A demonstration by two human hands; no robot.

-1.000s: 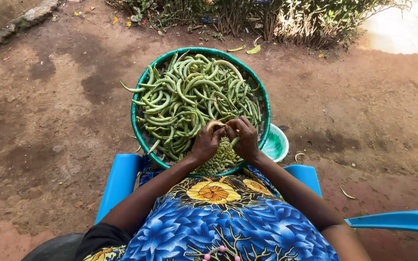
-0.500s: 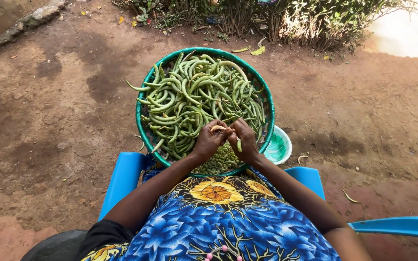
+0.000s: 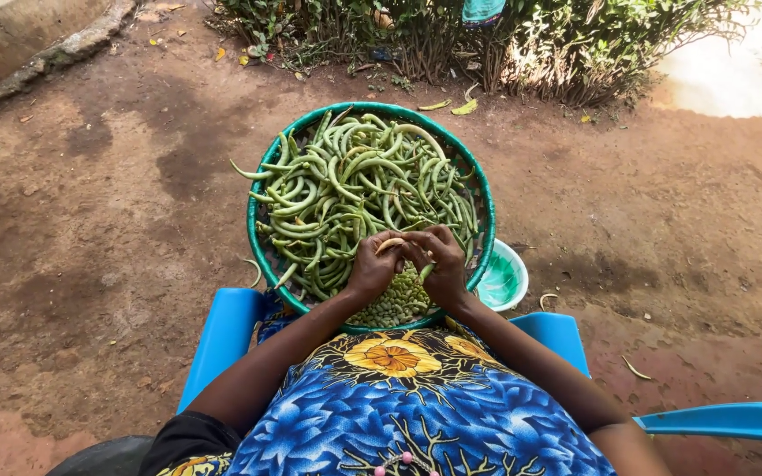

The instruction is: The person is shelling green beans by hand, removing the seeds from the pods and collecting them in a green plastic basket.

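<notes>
One head-worn camera looks steeply down from close above the lap, facing forward over the bean basket (image 3: 262,256) toward shrubs (image 3: 522,44).

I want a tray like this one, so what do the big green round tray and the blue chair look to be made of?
The green round tray looks like moulded plastic: an even teal colour, a smooth rolled rim and a lattice wall with regular openings. It could be woven plastic strip; the view leaves that open. The blue chair also looks like plastic, with a uniform colour, rounded edges and a dull sheen.

Soft even daylight, no hard shadows; overexposed glare far upper right of hands (image 3: 409,264); sharp focus, wide-angle bending at edges.
</notes>
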